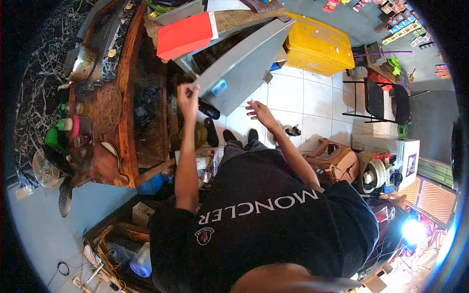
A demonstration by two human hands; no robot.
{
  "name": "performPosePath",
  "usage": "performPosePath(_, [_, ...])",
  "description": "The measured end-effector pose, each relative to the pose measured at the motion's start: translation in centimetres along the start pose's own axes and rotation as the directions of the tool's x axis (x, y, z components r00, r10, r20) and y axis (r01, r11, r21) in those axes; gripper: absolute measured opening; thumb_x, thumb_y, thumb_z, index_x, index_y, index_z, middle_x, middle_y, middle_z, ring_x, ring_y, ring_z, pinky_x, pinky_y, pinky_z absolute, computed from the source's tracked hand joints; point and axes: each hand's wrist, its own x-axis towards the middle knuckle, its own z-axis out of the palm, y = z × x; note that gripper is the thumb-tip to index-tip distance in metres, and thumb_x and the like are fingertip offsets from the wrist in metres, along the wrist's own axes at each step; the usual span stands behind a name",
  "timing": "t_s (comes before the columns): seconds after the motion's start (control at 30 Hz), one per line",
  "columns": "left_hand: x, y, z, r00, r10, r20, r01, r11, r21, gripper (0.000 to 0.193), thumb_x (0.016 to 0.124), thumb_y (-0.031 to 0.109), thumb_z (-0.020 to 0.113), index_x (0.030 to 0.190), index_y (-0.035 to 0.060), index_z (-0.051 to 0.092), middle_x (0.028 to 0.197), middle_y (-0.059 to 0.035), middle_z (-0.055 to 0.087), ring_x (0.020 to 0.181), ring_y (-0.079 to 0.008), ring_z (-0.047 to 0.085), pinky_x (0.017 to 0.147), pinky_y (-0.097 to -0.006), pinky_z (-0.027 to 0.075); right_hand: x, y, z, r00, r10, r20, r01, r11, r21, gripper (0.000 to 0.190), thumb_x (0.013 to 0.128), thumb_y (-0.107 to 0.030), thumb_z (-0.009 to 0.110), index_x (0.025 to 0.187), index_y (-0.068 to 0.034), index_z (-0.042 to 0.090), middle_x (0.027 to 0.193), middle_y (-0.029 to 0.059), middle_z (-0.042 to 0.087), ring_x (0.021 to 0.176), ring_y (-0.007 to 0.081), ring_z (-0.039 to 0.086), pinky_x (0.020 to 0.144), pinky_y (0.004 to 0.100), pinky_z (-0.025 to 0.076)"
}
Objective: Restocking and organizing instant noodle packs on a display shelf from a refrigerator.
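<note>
A grey refrigerator door (245,69) stands swung open in front of me, with a small blue sticker on its outer face. The fingers of my left hand (188,96) grip its near left corner. Behind the door, the dark refrigerator interior (223,45) shows only in part. My right hand (262,114) hangs in the air to the right of the door, touching nothing, with its fingers apart. A red box (187,36) lies on the cloth-covered top of the refrigerator.
A cat (292,130) is on the tiled floor (284,93) below my right forearm. Black footwear (211,132) lies left of my feet. A wooden cabinet (126,110) runs along the left. A yellow box (318,45), black folding chair (375,100) and brown chair (335,161) stand right.
</note>
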Motion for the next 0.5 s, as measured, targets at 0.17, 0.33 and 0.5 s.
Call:
performPosePath(0.17, [-9.8,6.3,1.6,0.969,0.081,0.233,-0.086,0.996,0.012,0.024,0.074,0.015,0.070,0.074,-0.0003,0.052,0.073,-0.0102,0.052,0.069,-0.0216,0.052,0.062,-0.0325,0.041,-1.7,-1.9,0.1,0.913,-0.177,-0.367,0.196,0.981,0.014,0.069,0.088,-0.053,0.043,0.127,0.004,0.037,0.119,0.0210,0.048,0.103,0.0279,0.052,0.086,0.0346,0.042])
performPosePath(0.33, [-15.6,8.2,3.1,0.938,0.035,0.346,0.024,0.986,-0.166,0.013,0.078,0.008,0.065,0.078,-0.0017,0.055,0.075,-0.0113,0.056,0.069,-0.0223,0.057,0.063,-0.0313,0.044,-5.6,-4.2,-3.5,0.844,-0.216,-0.491,0.218,0.974,-0.054,0.072,0.079,-0.042,0.064,0.124,0.007,0.037,0.120,0.0212,0.048,0.107,0.0269,0.049,0.093,0.0348,0.038])
performPosePath(0.5, [-16.6,7.3,3.2,0.939,-0.016,0.344,0.071,0.986,-0.148,0.012,0.081,0.008,0.062,0.081,-0.0025,0.057,0.076,-0.0114,0.056,0.070,-0.0220,0.057,0.065,-0.0307,0.044,-9.5,-4.5,-12.1,0.865,-0.217,-0.453,0.106,0.960,-0.258,0.068,0.074,-0.036,0.072,0.119,0.008,0.046,0.101,0.0185,0.061,0.092,0.0229,0.058,0.083,0.0322,0.045])
